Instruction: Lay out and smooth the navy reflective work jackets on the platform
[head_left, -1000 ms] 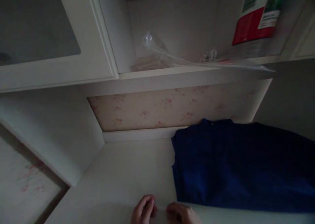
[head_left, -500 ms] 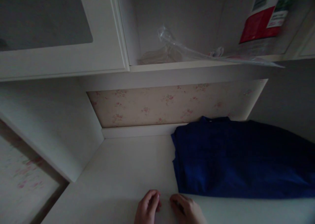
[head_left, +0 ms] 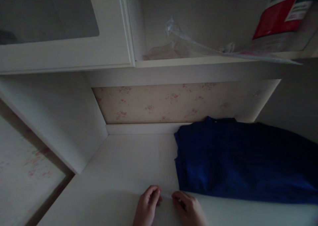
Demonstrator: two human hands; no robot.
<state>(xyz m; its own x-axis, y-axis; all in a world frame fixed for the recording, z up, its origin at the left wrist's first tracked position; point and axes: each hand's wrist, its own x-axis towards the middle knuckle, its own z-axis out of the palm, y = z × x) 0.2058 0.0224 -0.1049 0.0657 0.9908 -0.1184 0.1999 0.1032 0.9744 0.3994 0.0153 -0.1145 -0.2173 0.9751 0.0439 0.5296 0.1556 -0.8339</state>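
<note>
Blue garment (head_left: 238, 159) lies spread flat on the white surface (head_left: 129, 166), its collar end against the floral back panel (head_left: 174, 102); it looks dark, soft and loosely creased. Just beside its near left corner, both hands pinch something thin and pale, too dim to identify. Left hand (head_left: 146, 207) and right hand (head_left: 190, 209) have fingers curled narrow, tips almost meeting. Such a fine pinch probably goes best with slow, small movements and the wrists kept low to the surface.
</note>
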